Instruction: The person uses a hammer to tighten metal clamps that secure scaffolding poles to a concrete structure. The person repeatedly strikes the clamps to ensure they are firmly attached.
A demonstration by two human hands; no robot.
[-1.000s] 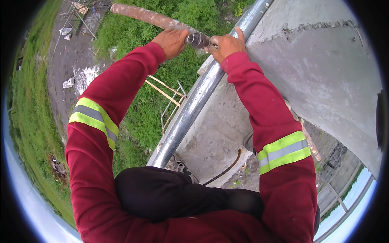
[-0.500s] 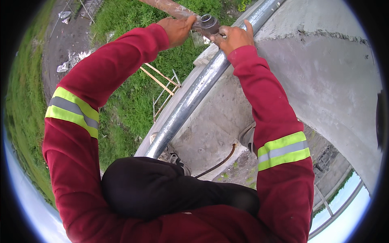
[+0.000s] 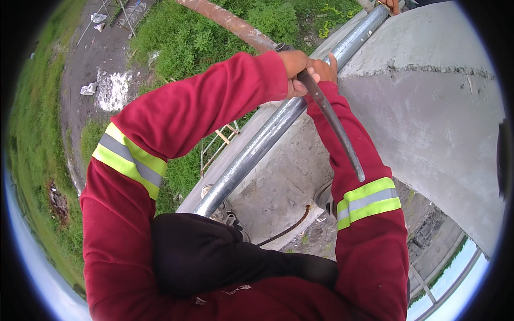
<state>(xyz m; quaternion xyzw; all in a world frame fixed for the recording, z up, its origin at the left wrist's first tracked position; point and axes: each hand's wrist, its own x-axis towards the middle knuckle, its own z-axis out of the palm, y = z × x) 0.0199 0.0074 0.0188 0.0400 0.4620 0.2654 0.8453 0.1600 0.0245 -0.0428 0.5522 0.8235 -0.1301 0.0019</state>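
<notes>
A dark metal wrench with a long tapered handle [image 3: 338, 125] slants down from my hands, its tip over my right forearm. My left hand [image 3: 293, 65] is closed around its upper part. My right hand [image 3: 324, 69] presses close against my left, one digit sticking up; its other fingers are partly hidden, so what they grip cannot be made out. A small dark round fitting [image 3: 282, 47] shows just beyond my left hand, at the end of a rusty brown pipe [image 3: 235, 27]. Below both hands runs a galvanized steel pipe [image 3: 257, 147].
Another person's hand [image 3: 393, 5] is at the pipe's far end. A curved concrete wall [image 3: 423, 107] rises on the right. My shoes stand on a concrete ledge [image 3: 273, 187], with a bent rusty rebar [image 3: 289, 227] nearby. Grass [image 3: 214, 59] and scaffold frames [image 3: 219, 142] lie far below, left.
My left hand has come right, against my right hand. The wrench handle now points down toward me. The open socket end seen between my hands is no longer visible.
</notes>
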